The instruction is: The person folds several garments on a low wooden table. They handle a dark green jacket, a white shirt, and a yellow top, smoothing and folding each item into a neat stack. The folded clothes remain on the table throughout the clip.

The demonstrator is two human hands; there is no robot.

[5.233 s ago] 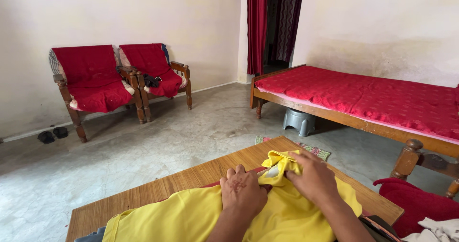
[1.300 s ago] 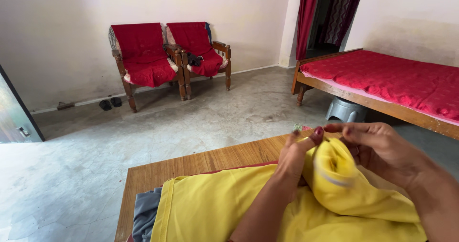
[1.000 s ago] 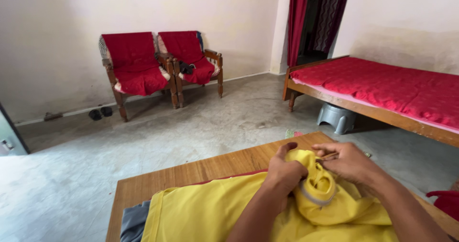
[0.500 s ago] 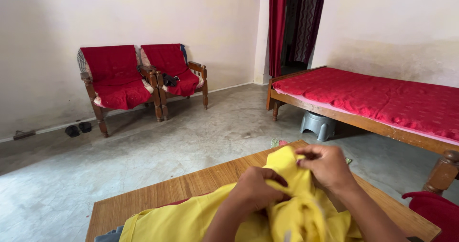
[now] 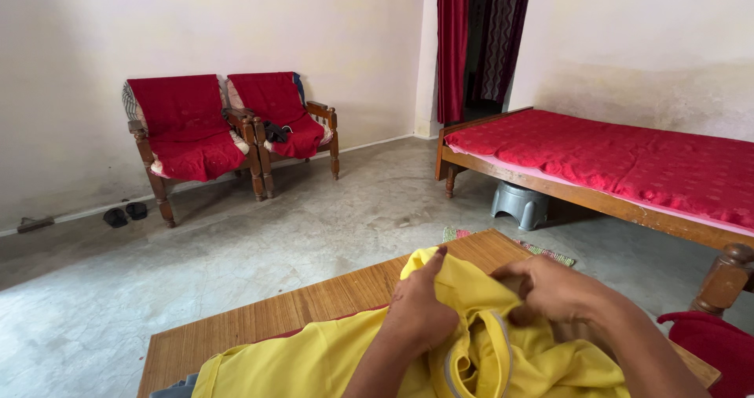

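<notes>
Pinching a raised fold of the yellow garment (image 5: 353, 359), the left hand (image 5: 420, 315) keeps a closed grip with its thumb pointing up along the cloth. The right hand (image 5: 554, 288) has a closed grip too, its fingers curled into the bunched fabric just beside the left. The garment lies spread on the wooden table (image 5: 259, 323), near its far edge. Beyond stand a red-covered bed (image 5: 628, 158), a grey stool (image 5: 518, 204) under it, and two red-draped chairs (image 5: 228, 127) against the wall.
</notes>
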